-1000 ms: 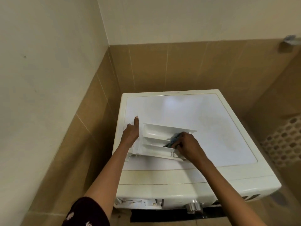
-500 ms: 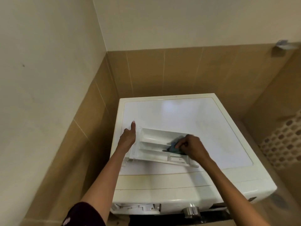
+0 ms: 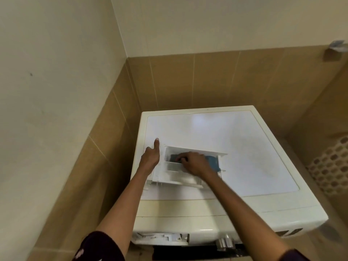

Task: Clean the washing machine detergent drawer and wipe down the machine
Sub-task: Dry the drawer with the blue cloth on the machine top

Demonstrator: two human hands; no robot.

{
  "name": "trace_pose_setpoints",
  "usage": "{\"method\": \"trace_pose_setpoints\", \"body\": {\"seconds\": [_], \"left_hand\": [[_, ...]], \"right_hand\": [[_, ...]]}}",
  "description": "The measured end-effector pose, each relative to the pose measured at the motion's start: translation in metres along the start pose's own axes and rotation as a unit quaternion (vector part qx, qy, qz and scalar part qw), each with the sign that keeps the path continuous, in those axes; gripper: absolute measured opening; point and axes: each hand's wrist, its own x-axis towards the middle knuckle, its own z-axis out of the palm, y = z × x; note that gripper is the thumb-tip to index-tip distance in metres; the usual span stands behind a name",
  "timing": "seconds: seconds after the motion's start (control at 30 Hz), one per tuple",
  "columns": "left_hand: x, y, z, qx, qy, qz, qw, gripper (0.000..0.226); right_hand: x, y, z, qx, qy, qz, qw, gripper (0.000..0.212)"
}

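**Drawer on the machine top, cloth pressed into its far compartment**

Head view: your detergent drawer [image 3: 175, 176] lies removed on the lid of the white washing machine [image 3: 254, 147], toward the lid's left-front part, open side up, with its ribbed compartments facing you. Your left hand [image 3: 150, 159] braces the drawer's left wall at about 9 o'clock from the drawer's middle; the palm lies against the plastic and the index finger points straight toward 12 o'clock, so the hand steadies the drawer and does not clasp it. Your right hand [image 3: 195, 162] reaches in from 5 o'clock with its fingers curled down onto a blue cloth [image 3: 212, 161], pinning it inside the far compartment. Part of the cloth sticks out at 3 o'clock from the knuckles, over the drawer's right end, and a darker patch shows at 9 o'clock from the fingertips; it is probably the same cloth, though motion blur makes that unsure. Below, at 6 o'clock, the empty drawer slot [image 3: 162, 238] gapes in the machine's front panel, with a metal dial [image 3: 225, 242] to its right. A perforated laundry basket [image 3: 331, 166] stands at 3 o'clock beside the machine.
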Motion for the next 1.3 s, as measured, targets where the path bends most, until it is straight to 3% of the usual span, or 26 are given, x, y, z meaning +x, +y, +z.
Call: {"method": "trace_pose_setpoints", "body": {"seconds": [0.13,0.2,0.33,0.4,0.63,0.7,0.73,0.8,0.87,0.93,0.97,1.03,1.13,1.2,1.3], "left_hand": [[-0.001,0.004,0.005,0.017,0.001,-0.003,1.0,0.088],[-0.003,0.007,0.008,0.021,0.0,-0.002,1.0,0.088],[-0.004,0.008,0.008,0.02,0.007,0.003,1.0,0.084],[-0.003,0.007,0.007,0.013,0.007,-0.001,1.0,0.085],[-0.013,0.01,0.005,0.007,0.011,0.017,1.0,0.087],[-0.02,0.014,0.005,0.001,0.013,0.015,1.0,0.082],[-0.022,0.014,0.005,-0.007,0.019,0.013,1.0,0.079],[-0.03,0.014,0.006,-0.019,0.036,0.014,0.999,0.073],[-0.042,0.013,0.007,-0.024,0.052,0.035,0.998,0.066],[-0.053,0.011,0.01,-0.035,0.068,0.059,0.995,0.058],[-0.058,0.01,0.01,-0.042,0.076,0.068,0.994,0.055],[-0.064,0.009,0.012,-0.045,0.093,0.087,0.991,0.051],[-0.072,0.006,0.014,-0.053,0.12,0.122,0.984,0.046],[-0.077,0.005,0.013,-0.079,0.132,0.135,0.979,0.045],[-0.075,-0.004,0.011,-0.122,0.165,0.151,0.967,0.045]], "right_hand": [[-0.005,0.033,-0.018,-0.036,-0.025,0.124,0.991,0.027],[-0.002,0.016,-0.012,-0.08,-0.034,0.108,0.99,0.03],[0.005,-0.016,0.0,0.088,0.005,0.013,0.996,0.032],[0.002,-0.017,0.0,0.117,-0.005,-0.014,0.993,0.035],[-0.001,0.049,-0.042,0.074,-0.103,0.031,0.991,0.037],[-0.001,0.045,-0.044,0.087,-0.041,0.034,0.995,0.037],[-0.004,0.04,-0.048,0.146,0.006,0.048,0.988,0.038],[-0.013,0.035,-0.06,0.29,0.137,0.059,0.945,0.041],[-0.022,0.034,-0.075,0.365,0.277,0.066,0.886,0.038],[-0.023,0.024,-0.081,0.404,0.329,0.037,0.852,0.035],[-0.022,0.015,-0.08,0.409,0.32,0.009,0.854,0.033],[-0.016,-0.003,-0.069,0.351,0.26,-0.039,0.899,0.032],[-0.009,-0.032,-0.043,0.153,0.133,-0.141,0.969,0.03],[-0.011,-0.041,-0.03,0.037,0.107,-0.193,0.975,0.034],[-0.02,-0.021,-0.035,-0.061,0.133,-0.217,0.965,0.038]]}}
